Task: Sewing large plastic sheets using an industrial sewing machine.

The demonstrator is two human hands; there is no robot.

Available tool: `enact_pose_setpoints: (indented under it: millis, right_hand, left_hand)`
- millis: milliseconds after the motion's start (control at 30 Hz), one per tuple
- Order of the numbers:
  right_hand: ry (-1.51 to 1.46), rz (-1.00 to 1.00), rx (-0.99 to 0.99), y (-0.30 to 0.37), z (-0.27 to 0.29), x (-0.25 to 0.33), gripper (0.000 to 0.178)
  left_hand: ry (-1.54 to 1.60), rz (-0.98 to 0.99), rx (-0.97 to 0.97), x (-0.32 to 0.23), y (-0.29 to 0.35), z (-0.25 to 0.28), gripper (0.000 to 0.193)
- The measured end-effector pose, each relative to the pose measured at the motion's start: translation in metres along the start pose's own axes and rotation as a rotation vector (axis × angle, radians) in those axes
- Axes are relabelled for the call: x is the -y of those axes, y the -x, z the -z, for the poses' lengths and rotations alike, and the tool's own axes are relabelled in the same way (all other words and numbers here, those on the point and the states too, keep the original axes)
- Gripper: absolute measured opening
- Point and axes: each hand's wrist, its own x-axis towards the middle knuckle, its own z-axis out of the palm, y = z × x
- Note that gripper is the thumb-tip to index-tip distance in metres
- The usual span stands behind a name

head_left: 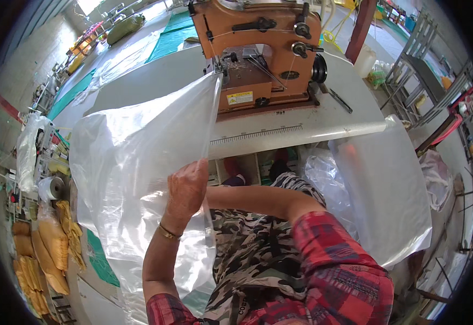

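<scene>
**Firmly closed, the left hand grips a translucent plastic sheet**

With the left hand as the middle of the clock, its fingers are curled into a fist around the sheet's near-vertical edge, with the back of the hand turned up. A metal bracelet rings the wrist, and the forearm slants in from 6 to 7 o'clock, bent at the elbow. The right forearm comes in nearly level from 3 o'clock and passes behind the left hand; the right hand is hidden there, so I cannot tell its grip.

The sheet fans out, creased and shiny, from 7 round to 11 o'clock, and narrows to a corner at 12, beside the presser foot of an orange-brown sewing machine. Whether that corner lies under the foot is too small to tell.

The machine stands at 1 o'clock on a pale worktable, with a printed scale along its near edge at 2. Farther out at 2 lie dark tweezers or snips. Well apart at 3 hangs more translucent plastic sheeting; at 8, yellow-orange sacks are heaped.
</scene>
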Motion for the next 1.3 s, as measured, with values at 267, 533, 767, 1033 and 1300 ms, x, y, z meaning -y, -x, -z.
enact_pose_setpoints:
  millis: [267, 533, 767, 1033, 1300]
  right_hand:
    - [0.355, -0.219, 0.016, 0.059, 0.221, 0.005, 0.018]
    - [0.522, -0.013, -0.389, 0.026, 0.274, -0.016, 0.014]
    - [0.613, -0.112, -0.238, 0.020, 0.282, -0.022, 0.013]
    - [0.721, -0.065, 0.031, 0.012, 0.278, -0.012, 0.011]
    - [0.821, -0.153, 0.087, 0.006, 0.282, -0.006, 0.013]
  left_hand:
    - [0.059, 0.117, -0.151, -0.001, 0.010, -0.021, 0.011]
    - [0.044, 0.167, -0.200, -0.012, 0.008, -0.015, 0.012]
    - [0.062, 0.130, -0.243, -0.014, 0.005, -0.009, 0.009]
    - [0.094, 0.102, -0.305, -0.016, 0.002, -0.012, 0.010]
    - [0.033, 0.168, -0.260, -0.016, 0.004, -0.013, 0.009]
